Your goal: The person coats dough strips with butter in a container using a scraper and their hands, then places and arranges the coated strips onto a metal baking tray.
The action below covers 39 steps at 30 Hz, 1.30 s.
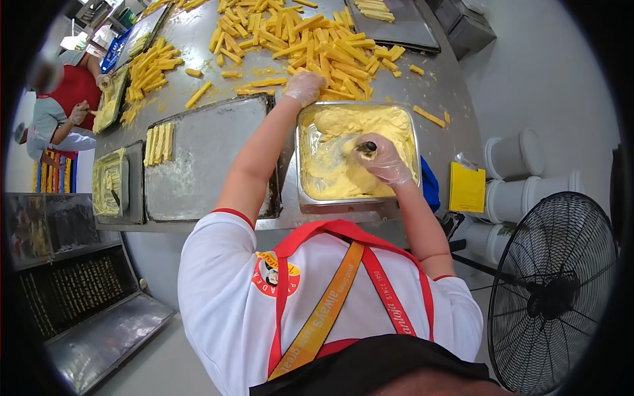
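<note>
My right hand [383, 160], in a clear glove, is closed around the dark handle of a tool [367, 146] over a square metal pan [300, 142] of pale yellow cream [337, 178]. The tool's lower end is hidden in the cream. My left hand [305, 88], also gloved, reaches past the pan's back left corner to the edge of a big pile of yellow-orange sticks [323, 46]. Its fingertips are partly hidden against the sticks, so I cannot make out whether it grips one.
A metal tray [205, 171] left of the pan bears a few cream-coated sticks [159, 144]. Farther left sits a cream container [111, 185]. A co-worker in a red apron [69, 89] stands at the far left. A black fan [553, 294] is at the right.
</note>
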Each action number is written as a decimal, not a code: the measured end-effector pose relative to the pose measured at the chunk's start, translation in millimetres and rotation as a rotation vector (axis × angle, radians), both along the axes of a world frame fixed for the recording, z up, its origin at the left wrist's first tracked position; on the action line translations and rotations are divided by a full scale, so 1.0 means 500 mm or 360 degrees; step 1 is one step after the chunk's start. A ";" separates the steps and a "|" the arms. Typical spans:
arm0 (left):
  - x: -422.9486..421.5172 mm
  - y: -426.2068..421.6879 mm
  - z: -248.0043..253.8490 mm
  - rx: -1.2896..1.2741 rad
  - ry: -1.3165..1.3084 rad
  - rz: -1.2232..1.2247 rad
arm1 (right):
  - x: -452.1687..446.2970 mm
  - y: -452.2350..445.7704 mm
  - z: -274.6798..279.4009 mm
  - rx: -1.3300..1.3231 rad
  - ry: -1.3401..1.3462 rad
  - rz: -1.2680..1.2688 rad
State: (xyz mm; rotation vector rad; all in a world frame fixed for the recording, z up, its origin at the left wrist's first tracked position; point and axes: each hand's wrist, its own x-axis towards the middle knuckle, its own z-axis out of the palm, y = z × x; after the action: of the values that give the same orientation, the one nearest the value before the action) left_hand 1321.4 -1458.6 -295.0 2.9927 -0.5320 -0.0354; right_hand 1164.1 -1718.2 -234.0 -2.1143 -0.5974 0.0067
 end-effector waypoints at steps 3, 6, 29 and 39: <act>-0.014 0.001 0.032 0.0094 0.0098 0.0003 | 0.023 -0.015 -0.018 0.0081 0.0453 -0.0051; -0.031 0.022 0.025 -0.0140 -0.0212 -0.0012 | 0.080 -0.045 -0.042 -0.0166 -0.0277 -0.0632; -0.363 -0.006 0.056 -0.0979 -0.0264 0.0122 | 0.064 0.020 -0.021 0.0283 0.0380 -0.0693; -0.394 0.024 0.072 -0.1252 -0.0305 0.0248 | 0.068 0.021 -0.055 0.0147 0.0096 -0.0487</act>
State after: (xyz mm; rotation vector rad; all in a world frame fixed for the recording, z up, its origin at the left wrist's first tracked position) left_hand 1124.2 -1446.6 -259.2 2.2585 -0.2389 0.3820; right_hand 1198.1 -1707.5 -261.4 -2.0870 -0.2300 -0.1262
